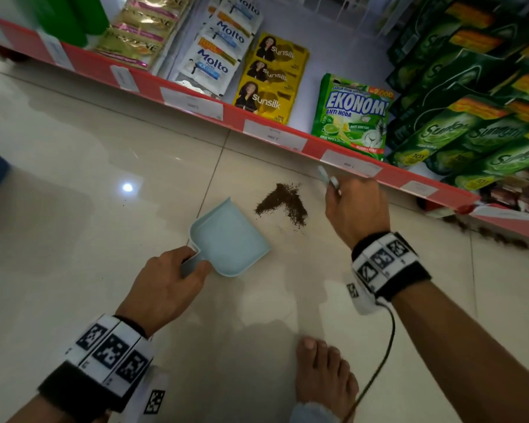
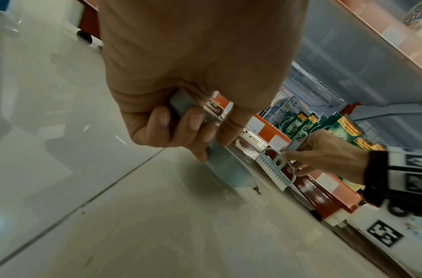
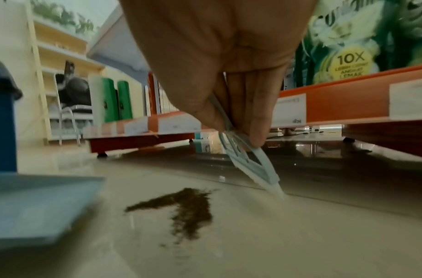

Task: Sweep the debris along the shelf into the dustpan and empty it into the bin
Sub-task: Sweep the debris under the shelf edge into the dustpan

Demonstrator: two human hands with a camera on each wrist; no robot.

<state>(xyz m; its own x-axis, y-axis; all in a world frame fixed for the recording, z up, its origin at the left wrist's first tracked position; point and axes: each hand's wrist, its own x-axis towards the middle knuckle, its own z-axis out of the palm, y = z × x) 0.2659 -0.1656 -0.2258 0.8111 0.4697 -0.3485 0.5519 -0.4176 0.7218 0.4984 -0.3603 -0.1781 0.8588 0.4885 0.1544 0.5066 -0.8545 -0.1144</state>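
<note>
The debris [image 1: 283, 203] lies as a loose brown granular pile on the tiled floor [image 1: 104, 166], just in front of the red shelf edge [image 1: 196, 102] and between the two hands. The dustpan [image 1: 229, 238] rests on the floor near the pile, its open lip facing it but not touching it. The left hand [image 1: 165, 285] grips the dustpan handle, fingers and thumb curled around it. The right hand [image 1: 356, 209] pinches the handle of a small pale-blue brush [image 2: 275, 167], fingers closed on it.

Handling judgement: the debris is fine, dry and light; it will likely scatter under a fast stroke, so short, low strokes toward the lip are advisable. The dustpan appears to be thin, stiff, light plastic and may slide on the glossy tile unless pressed down at the handle. The brush is best held at its handle, bristles down.

View differences: the head view hides nearly all of the brush behind the right hand; the left wrist view shows its looped frame and white bristle row. The right wrist view shows the brush tip at the floor beside the pile, and a blue bin [image 3: 2, 122] standing beyond the dustpan, of which the head view catches only a blurred blue edge at its left margin.
</note>
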